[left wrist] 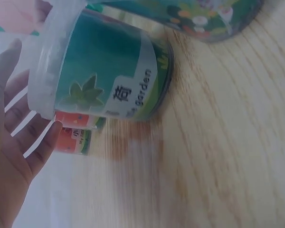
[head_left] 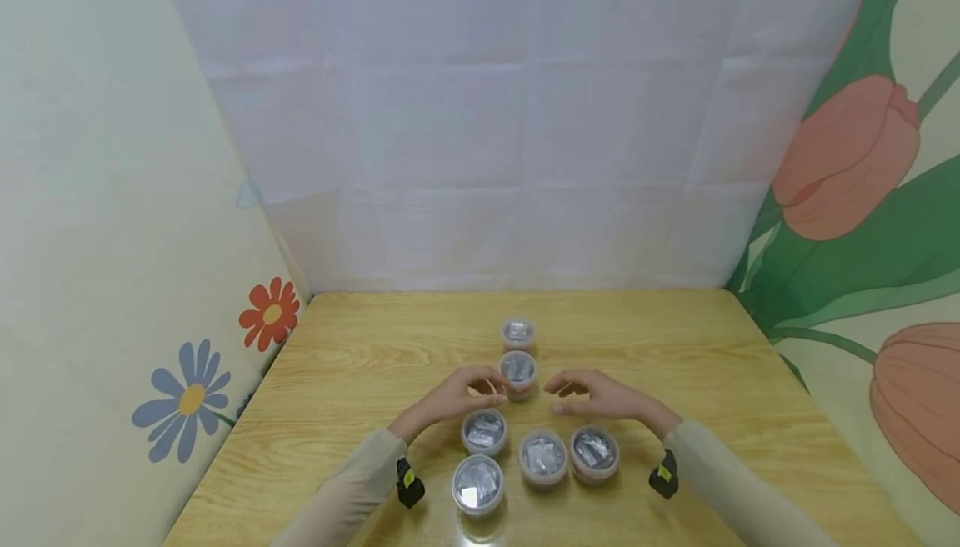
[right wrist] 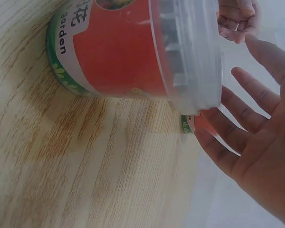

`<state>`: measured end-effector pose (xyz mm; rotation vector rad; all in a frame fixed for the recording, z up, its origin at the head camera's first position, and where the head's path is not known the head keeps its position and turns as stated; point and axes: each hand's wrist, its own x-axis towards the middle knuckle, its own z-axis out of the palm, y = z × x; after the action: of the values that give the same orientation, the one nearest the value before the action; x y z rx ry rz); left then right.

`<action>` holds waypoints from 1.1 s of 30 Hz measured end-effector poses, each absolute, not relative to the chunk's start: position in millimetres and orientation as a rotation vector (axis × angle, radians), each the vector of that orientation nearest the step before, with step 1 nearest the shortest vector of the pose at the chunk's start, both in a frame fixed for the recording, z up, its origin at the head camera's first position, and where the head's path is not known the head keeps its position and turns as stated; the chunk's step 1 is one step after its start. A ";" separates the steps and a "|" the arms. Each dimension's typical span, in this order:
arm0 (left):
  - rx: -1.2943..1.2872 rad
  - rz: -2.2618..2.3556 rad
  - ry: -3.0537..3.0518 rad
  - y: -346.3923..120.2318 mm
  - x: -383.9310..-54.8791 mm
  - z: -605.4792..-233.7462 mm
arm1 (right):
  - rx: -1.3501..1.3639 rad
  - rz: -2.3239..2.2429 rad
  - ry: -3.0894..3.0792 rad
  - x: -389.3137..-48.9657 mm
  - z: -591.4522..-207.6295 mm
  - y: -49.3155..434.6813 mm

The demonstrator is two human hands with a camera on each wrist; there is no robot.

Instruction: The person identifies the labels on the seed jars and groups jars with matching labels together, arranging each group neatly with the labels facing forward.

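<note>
Several small round plastic tubs with clear lids stand on the wooden table. My left hand [head_left: 465, 391] is beside the left of a middle tub [head_left: 517, 373], fingers loosely bent; I cannot tell whether the fingertips touch it. To the right of that tub, my right hand [head_left: 603, 394] hovers with relaxed fingers and a gap between. Directly behind the middle tub is another tub [head_left: 517, 333]. In the left wrist view a green-labelled tub [left wrist: 104, 66] is close to the hand, with red-labelled tubs [left wrist: 72, 140] beyond. A red-labelled tub [right wrist: 118, 52] fills much of the right wrist view.
Nearer the body are a tub [head_left: 484, 432] below the left hand, a front-left tub [head_left: 477, 485], and two tubs side by side, one [head_left: 543, 457] left of the other [head_left: 595, 454]. A white cloth [head_left: 525, 113] hangs behind the table [head_left: 360, 347]; flower-patterned sheets flank it.
</note>
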<state>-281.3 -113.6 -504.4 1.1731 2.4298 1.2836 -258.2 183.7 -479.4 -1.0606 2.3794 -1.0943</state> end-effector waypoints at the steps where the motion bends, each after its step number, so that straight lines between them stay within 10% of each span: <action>1: 1.176 1.282 2.424 -113.2 -280.9 -504.3 | -1.065 -1.095 2.375 -257.6 -479.3 183.6; 33: 1.324 1.099 2.383 -101.7 -272.3 -505.5 | -1.123 -0.997 2.316 -244.7 -479.6 182.4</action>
<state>-272.3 -101.7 -505.5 1.3240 2.3825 1.0993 -244.7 182.4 -479.6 -1.1232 2.3159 -0.9973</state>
